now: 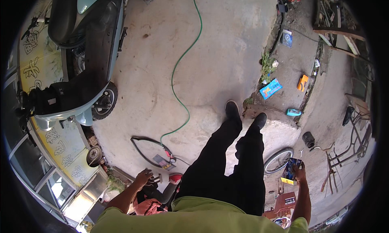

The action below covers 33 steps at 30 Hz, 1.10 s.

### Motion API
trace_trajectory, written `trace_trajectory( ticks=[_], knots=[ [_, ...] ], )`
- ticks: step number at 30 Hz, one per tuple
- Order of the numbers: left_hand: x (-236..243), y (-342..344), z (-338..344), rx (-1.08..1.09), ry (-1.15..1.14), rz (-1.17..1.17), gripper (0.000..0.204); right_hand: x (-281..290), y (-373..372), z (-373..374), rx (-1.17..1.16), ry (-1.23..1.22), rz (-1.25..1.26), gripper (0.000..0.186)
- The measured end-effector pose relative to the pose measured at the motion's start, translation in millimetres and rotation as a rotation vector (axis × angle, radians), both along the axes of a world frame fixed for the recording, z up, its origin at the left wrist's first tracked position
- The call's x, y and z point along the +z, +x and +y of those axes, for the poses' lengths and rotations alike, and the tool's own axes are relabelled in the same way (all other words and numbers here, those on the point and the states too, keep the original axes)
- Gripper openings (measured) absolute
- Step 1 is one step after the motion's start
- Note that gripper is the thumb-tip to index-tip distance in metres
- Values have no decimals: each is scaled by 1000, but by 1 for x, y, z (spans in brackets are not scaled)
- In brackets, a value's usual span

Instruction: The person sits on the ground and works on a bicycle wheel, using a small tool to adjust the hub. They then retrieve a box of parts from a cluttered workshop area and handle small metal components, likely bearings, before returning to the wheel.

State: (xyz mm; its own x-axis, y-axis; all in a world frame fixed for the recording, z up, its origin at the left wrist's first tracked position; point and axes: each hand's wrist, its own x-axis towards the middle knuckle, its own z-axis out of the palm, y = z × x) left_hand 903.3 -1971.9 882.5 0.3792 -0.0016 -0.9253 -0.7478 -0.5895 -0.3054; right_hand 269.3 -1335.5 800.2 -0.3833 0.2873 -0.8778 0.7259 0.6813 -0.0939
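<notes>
So the right hand (pixel 300 174) has a dark blue printed box with a yellow strip (pixel 290 170) out to the side, above the cluttered ground. Fingers are wrapped on the box's right edge, so most of its printed face is uncovered and turned up toward the head. Looks like a grip for looking at the thing, tbh. It's also well clear of the legs, so nothing blocks the view of it.

Left hand (pixel 144 179) is low on the other side, fingers bent and pointing inward. There's a small pale thing (pixel 163 177) just beside it, but I can't tell if the fingers are pinching anything or just near it.

Past that hand, a black rubber loop (pixel 146 139) lies on the concrete, bike tyre or tube I'd guess. The green hose (pixel 173 75) snakes right down to it, with a red fitting (pixel 167 153) at that end. My bet is it's an air line, laid there to reach the rubber; can't tell if it's actually hooked up.

Over on the right, a spoked bicycle wheel (pixel 279 160) is just beside the box in the picture, well apart from the bare bike frame (pixel 351 143).
</notes>
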Motion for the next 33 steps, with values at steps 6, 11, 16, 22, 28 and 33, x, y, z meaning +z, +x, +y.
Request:
trace_trajectory(
  ticks=[6, 11, 16, 22, 28, 33],
  knots=[
    [22, -89, -133, 177, -98, 233, 51, 77, -106, -176, 84, -118, 77, 70],
    [79, -186, -275, 272, -219, 403, 55, 105, -203, -307, 176, -55, 188, 76],
    [151, -242, -383, 303, -259, 336, 57, 147, -315, -582, 401, -114, 63, 91],
    [227, -402, -593, 315, -594, 434, 59, 230, -443, -879, 887, -183, 272, 102],
    [323, -630, -815, 145, -840, 940, 53, 395, -529, -1220, 1294, -250, 430, 113],
    [356, -882, -1024, 133, -806, 1233, 69, 488, -586, -1500, 1460, -438, 560, 112]
  ],
)
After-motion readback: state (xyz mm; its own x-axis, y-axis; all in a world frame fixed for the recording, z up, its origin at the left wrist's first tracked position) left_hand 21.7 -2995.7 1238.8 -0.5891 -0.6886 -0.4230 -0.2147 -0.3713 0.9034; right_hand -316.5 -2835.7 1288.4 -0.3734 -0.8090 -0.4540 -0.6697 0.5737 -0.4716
